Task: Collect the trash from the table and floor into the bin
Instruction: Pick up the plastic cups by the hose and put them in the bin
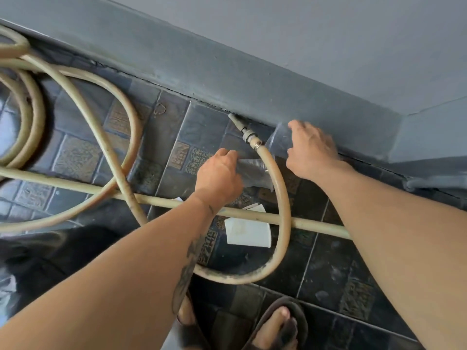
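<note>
I look down at a dark tiled floor by a grey wall. My left hand (pixel 219 173) grips a crumpled clear ribbed plastic cup (pixel 254 171) lying beside the hose end. My right hand (pixel 312 150) closes its fingers and thumb over a second clear plastic cup (pixel 278 140) that stands against the base of the wall. A white piece of paper (pixel 247 232) lies on the tiles below my left hand, partly under the hose. A smaller white scrap (pixel 255 207) shows just above it. No bin is in view.
A beige garden hose (pixel 278 198) loops across the floor, with coils at the left and its nozzle (pixel 242 127) pointing at the wall. The grey wall base (pixel 227 79) runs diagonally. My sandalled feet (pixel 278 324) stand at the bottom.
</note>
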The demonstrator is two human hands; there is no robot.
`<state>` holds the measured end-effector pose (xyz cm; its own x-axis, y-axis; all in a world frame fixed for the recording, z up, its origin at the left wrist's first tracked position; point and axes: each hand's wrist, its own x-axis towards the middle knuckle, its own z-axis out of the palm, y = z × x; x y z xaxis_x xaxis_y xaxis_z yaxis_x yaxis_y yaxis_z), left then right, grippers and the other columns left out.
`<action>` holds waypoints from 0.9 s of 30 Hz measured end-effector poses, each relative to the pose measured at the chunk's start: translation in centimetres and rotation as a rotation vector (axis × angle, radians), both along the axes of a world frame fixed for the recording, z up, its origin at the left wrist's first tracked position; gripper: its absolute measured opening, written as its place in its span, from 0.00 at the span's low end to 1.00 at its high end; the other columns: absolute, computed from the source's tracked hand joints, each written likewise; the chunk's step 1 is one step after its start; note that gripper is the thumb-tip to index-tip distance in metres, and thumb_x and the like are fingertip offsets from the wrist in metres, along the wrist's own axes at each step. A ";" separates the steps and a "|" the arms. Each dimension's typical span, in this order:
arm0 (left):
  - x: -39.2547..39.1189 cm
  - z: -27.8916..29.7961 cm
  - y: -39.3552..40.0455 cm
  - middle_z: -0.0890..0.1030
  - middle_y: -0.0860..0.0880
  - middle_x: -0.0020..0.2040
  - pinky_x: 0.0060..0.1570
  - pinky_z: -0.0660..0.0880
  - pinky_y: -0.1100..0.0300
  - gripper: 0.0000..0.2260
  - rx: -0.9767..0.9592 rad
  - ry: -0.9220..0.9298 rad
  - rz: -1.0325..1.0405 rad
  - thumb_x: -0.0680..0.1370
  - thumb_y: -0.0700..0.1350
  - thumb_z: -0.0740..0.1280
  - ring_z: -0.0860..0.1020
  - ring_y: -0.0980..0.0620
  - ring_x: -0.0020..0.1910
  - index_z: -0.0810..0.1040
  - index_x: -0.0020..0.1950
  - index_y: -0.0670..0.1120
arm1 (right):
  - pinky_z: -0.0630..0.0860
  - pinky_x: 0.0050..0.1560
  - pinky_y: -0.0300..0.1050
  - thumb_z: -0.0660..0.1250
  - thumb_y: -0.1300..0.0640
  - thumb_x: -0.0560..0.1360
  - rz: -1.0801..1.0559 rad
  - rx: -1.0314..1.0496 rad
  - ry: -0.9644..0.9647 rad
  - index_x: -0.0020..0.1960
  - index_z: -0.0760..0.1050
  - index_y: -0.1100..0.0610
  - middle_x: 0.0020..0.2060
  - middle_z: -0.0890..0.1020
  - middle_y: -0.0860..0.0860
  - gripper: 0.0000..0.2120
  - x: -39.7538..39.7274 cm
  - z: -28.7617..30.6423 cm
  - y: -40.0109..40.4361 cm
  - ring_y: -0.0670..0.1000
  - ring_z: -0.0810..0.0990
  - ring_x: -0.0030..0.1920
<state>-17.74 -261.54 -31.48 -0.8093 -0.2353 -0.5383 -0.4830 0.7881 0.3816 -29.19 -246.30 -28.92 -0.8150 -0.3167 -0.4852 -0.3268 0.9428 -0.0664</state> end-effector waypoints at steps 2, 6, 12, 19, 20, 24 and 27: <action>0.7 1.9 -0.3 0.75 0.46 0.57 0.48 0.73 0.50 0.13 0.021 0.004 0.042 0.76 0.41 0.65 0.78 0.41 0.51 0.77 0.60 0.44 | 0.73 0.58 0.57 0.71 0.58 0.74 -0.120 -0.002 0.011 0.68 0.68 0.57 0.62 0.75 0.58 0.24 0.6 1.5 0.4 0.62 0.75 0.61; 4.1 6.1 -1.6 0.74 0.45 0.54 0.46 0.72 0.51 0.11 0.058 0.099 0.202 0.75 0.41 0.65 0.76 0.42 0.46 0.77 0.57 0.43 | 0.73 0.54 0.53 0.68 0.58 0.76 -0.343 -0.117 0.061 0.66 0.68 0.56 0.62 0.74 0.57 0.20 3.0 6.1 1.2 0.60 0.74 0.61; 12.0 10.3 -0.3 0.77 0.49 0.53 0.54 0.75 0.49 0.08 0.246 0.055 0.331 0.75 0.42 0.67 0.78 0.45 0.50 0.78 0.54 0.45 | 0.70 0.44 0.39 0.67 0.59 0.77 -0.548 -0.414 -0.026 0.62 0.70 0.52 0.55 0.74 0.51 0.15 9.1 12.5 1.5 0.49 0.75 0.53; 16.7 9.3 2.8 0.71 0.49 0.60 0.63 0.70 0.51 0.21 0.254 -0.261 0.204 0.73 0.35 0.62 0.71 0.46 0.61 0.75 0.64 0.50 | 0.74 0.46 0.44 0.66 0.59 0.76 -0.834 -0.423 -0.323 0.53 0.73 0.47 0.50 0.77 0.44 0.10 18.7 13.7 4.1 0.45 0.76 0.50; 16.8 9.3 3.1 0.71 0.49 0.61 0.63 0.69 0.51 0.21 0.224 -0.264 0.171 0.74 0.35 0.61 0.70 0.45 0.61 0.75 0.65 0.50 | 0.73 0.47 0.43 0.66 0.60 0.76 -0.840 -0.417 -0.337 0.53 0.72 0.47 0.49 0.77 0.43 0.10 19.8 13.7 4.5 0.44 0.76 0.50; 16.1 7.4 3.4 0.76 0.48 0.60 0.59 0.71 0.46 0.22 0.086 -0.203 0.008 0.75 0.50 0.52 0.72 0.44 0.58 0.76 0.65 0.49 | 0.70 0.43 0.38 0.67 0.61 0.76 -0.858 -0.409 -0.356 0.53 0.71 0.46 0.46 0.75 0.40 0.12 21.9 12.8 5.9 0.41 0.75 0.48; 15.2 6.0 3.5 0.77 0.49 0.54 0.54 0.72 0.44 0.23 0.001 -0.183 0.022 0.76 0.56 0.45 0.72 0.43 0.54 0.77 0.53 0.50 | 0.67 0.39 0.33 0.68 0.62 0.76 -0.844 -0.416 -0.353 0.54 0.70 0.46 0.46 0.75 0.40 0.13 22.2 12.1 6.5 0.38 0.74 0.47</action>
<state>-2.58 -258.03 -25.48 -0.6922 -0.2510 -0.6767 -0.5616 0.7762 0.2866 -7.00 -239.83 -16.78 -0.6821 0.0988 -0.7245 0.5397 0.7366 -0.4076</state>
